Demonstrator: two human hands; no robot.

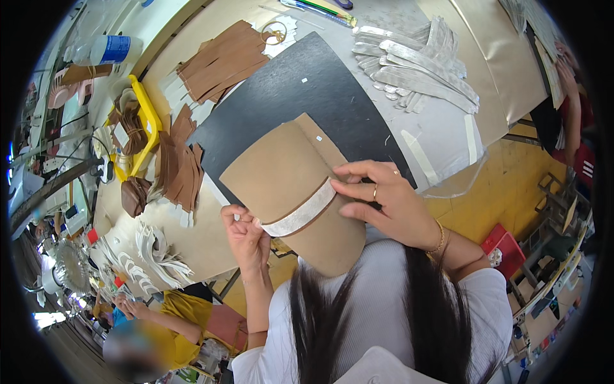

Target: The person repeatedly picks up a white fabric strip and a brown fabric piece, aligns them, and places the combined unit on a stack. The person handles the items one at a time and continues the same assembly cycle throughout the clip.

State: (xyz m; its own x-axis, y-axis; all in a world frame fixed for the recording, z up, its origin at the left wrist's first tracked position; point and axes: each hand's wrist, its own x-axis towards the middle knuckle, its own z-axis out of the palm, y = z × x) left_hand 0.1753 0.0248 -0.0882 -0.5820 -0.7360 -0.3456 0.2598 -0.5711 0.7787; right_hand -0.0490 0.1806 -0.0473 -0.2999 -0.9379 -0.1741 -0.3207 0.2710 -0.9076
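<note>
A narrow strip (299, 216), white on its upper face with thin brown edges, lies across a curved tan board (275, 160). The board leans from the black mat (256, 121) toward my lap. At the strip's left end my left hand (246, 240) is closed, pinching the tip between thumb and fingers. Over on the right side, my right hand (387, 201) has its fingertips bent onto the other end, with the thumb lower down against the board. Between both hands the strip follows the board's curve.
Brown strips (224, 61) lie in a stack at the back left, with more by a yellow tray (147, 118). Silvery-white strips (422, 67) are heaped at the back right. White curved pieces (157, 256) lie left. A co-worker's yellow sleeve (185, 320) shows lower left; another person's arm (572, 121) far right.
</note>
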